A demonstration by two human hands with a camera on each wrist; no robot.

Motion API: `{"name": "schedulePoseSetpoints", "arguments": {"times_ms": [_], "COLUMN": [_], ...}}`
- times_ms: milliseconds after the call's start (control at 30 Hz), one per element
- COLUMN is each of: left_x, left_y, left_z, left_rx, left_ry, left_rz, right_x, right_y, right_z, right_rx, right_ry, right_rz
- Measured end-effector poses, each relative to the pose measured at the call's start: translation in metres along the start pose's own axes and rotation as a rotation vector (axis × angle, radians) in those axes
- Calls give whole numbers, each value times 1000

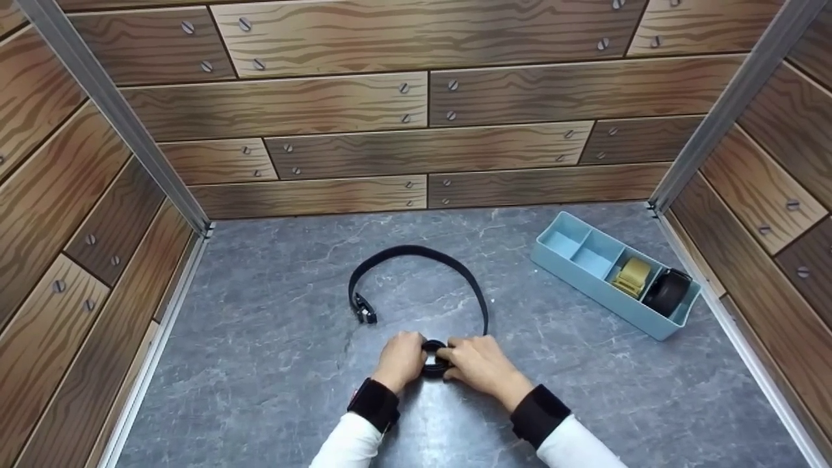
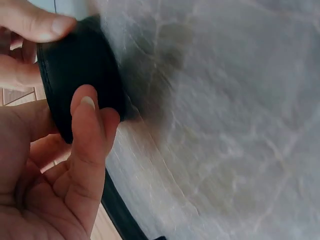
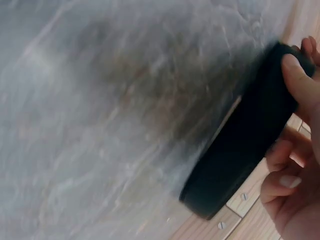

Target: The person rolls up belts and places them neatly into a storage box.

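Observation:
A black belt [image 1: 416, 249] lies on the grey surface, its free length curving round in a wide arc. At the left end of that arc is the metal buckle [image 1: 365, 312]. The other end is wound into a small round coil [image 1: 434, 372] between the two hands. My left hand [image 1: 400, 357] grips the coil's left side, thumb and fingers pressed to the band [image 2: 80, 70] in the left wrist view. On the other side my right hand [image 1: 481, 361] pinches the coil, with its thumb on the band [image 3: 240, 140] in the right wrist view.
To the right stands a light blue divided box [image 1: 585, 286]. A rolled yellow belt [image 1: 632, 274] and a rolled dark belt [image 1: 667, 292] sit in its two nearer compartments. Wood-patterned walls [image 1: 364, 97] enclose the surface at the back and both sides.

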State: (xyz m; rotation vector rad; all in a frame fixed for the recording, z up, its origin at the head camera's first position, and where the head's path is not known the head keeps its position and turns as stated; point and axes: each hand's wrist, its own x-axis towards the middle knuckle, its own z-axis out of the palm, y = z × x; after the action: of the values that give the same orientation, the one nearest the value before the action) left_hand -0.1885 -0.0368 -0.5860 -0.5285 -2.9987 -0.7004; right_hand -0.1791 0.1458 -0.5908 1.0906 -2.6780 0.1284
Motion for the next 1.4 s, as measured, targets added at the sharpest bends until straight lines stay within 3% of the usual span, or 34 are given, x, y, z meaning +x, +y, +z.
{"name": "schedulePoseSetpoints", "arguments": {"times_ms": [100, 300, 400, 600, 733, 1000, 1100, 1267, 1400], "left_x": [-1, -3, -2, 1, 2, -1, 0, 3, 2], "left_y": [1, 2, 2, 1, 0, 4, 6, 9, 9], "left_z": [1, 5, 4, -2, -4, 4, 4, 2, 4], "left_rx": [0, -85, -78, -6, -3, -161, -117, 9, 10], "left_ry": [-7, 82, 98, 25, 6, 36, 31, -19, -10], "left_rz": [6, -58, -56, 2, 40, -117, -114, -33, -21], "right_x": [-2, -3, -2, -4, -4, -2, -3, -4, -5], "right_y": [1, -2, -3, 1, 2, -5, -5, 1, 0], "right_z": [1, 6, 7, 3, 1, 5, 3, -4, -1], "right_rx": [5, -23, 1, 32, 21, -3, 26, 47, 27], "right_ry": [-8, 50, 49, -10, 0, 34, 5, -62, -11], "right_rz": [1, 30, 49, 31, 8, 54, 55, 36, 40]}}
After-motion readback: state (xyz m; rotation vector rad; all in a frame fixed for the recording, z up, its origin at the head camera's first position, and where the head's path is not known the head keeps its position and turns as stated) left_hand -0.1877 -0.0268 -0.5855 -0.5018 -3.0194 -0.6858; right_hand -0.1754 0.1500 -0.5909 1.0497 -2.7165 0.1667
